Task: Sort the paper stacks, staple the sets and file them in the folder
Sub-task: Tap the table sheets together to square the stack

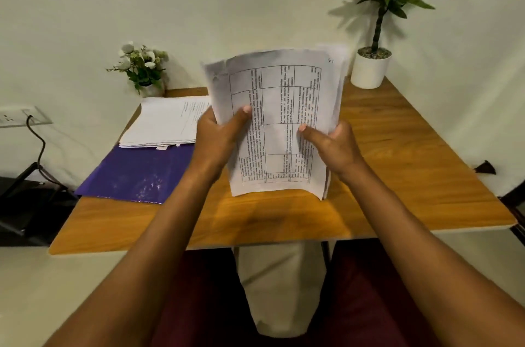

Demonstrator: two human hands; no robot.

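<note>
Paper stack (281, 119) held on end in both hands, over the worktop (397, 162)
Head view: the left grip (218, 133) is clamped on the stack's left edge, thumb across the front sheet, and the right grip (332, 145) clamps the right edge likewise, probably to square or leaf the sheets for sorting. Its long axis runs from the bottom edge below the grips, close over the worktop (touching or not, I cannot tell), up to the splayed top edge above them; the printed table reads sideways. Left of the left grip, a second pile (167, 122) overlaps the purple folder (136, 173)
</note>
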